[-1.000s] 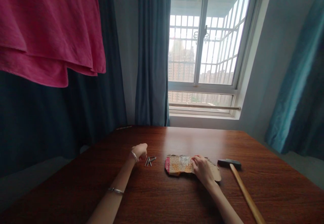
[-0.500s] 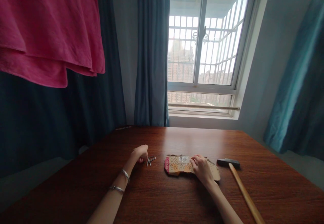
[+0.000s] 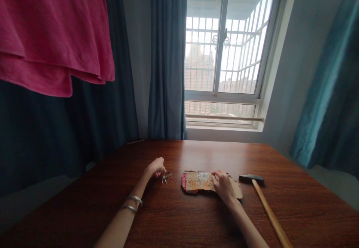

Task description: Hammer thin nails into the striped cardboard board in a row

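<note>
On the table, my left hand (image 3: pixel 157 167) is closed beside a small pile of loose nails (image 3: pixel 166 179). Its thumb and fingers are pinched together, with a thin dark nail showing at the fingertips. My right hand (image 3: pixel 223 185) rests on a flat, irregular board (image 3: pixel 196 182) with bent fingers, holding it against the tabletop. The board has a pink left end, orange dotted patterning and a plain tan right end. A pair of thin nails stands up near its far edge, and a row of dark marks or nails runs along the upper right.
A hammer (image 3: pixel 270 207) with a black head and wooden handle lies right of the board. The brown wooden table (image 3: pixel 179 218) reaches toward a barred window (image 3: pixel 220 53). Blue curtains (image 3: pixel 168 61) hang behind, and a pink cloth (image 3: pixel 56 35) hangs at upper left.
My left hand has lifted slightly up from beside the nails, its fingers closed. My right hand stays on the board. The whole view has shifted slightly.
</note>
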A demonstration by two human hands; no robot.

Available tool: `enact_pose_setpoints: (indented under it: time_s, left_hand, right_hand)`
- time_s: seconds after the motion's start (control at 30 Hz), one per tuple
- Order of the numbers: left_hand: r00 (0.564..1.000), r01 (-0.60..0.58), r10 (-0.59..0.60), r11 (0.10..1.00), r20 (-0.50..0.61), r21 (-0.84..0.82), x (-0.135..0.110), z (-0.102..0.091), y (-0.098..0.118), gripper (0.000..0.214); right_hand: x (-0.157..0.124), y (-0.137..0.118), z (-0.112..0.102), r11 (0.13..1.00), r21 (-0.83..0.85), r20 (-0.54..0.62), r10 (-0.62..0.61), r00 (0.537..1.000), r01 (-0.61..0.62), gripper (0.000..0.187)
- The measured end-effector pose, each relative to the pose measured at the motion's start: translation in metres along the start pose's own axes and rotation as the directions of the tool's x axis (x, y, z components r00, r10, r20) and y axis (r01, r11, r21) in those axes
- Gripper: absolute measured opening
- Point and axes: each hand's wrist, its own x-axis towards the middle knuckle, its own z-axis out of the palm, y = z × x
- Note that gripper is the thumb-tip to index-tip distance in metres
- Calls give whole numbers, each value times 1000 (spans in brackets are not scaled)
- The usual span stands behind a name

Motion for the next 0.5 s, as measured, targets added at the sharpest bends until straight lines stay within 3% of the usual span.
enact_pose_setpoints:
  time_s: [0.1,0.23,0.37,0.5]
  left_hand:
    - [985,-163,167,982,37,-94,-12,-4,16,6]
    - [904,-379,421,869,70,-319,-35,3,53,15]
    - [841,-456,539,745,37,-487,-55,36,91,29]
    - [816,-501,577,684,-27,-529,-65,73,113,32]
  right_hand:
    - [1,-4,-2,998,69,-31,-10,999,12,22]
    - [1,-12,-2,979,200,-29,-24,999,29,22]
    - [0,-19,0,932,362,42,-30,999,13,23]
    - [1,-21,0,870,490,107,-7,994,-46,29]
